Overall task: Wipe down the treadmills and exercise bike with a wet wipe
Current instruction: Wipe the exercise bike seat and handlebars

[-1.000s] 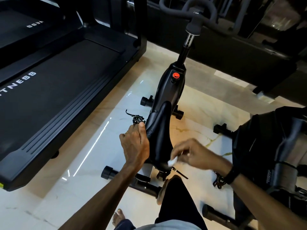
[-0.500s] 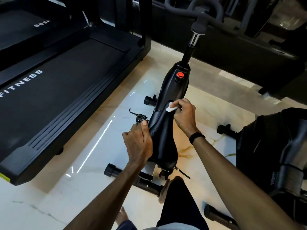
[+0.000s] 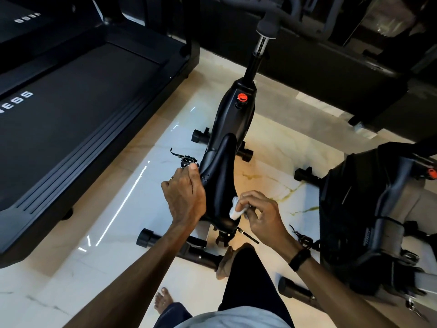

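Both hands on the exercise bike [image 3: 233, 119] saddle [image 3: 218, 183]. Left hand [image 3: 183, 197] grasps the saddle's left edge, thumb lying along the top. Right hand [image 3: 257, 211] pinches a white wet wipe [image 3: 235, 210] and presses it to the saddle's rear right side. Bike stands on the marble floor [image 3: 118, 209], with a treadmill [image 3: 71, 110] to its left and a second black machine [image 3: 369, 209] to its right.

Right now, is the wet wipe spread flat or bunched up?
Bunched up. The wet wipe shows as a small white wad pinched in the right hand against the rear of the bike saddle.
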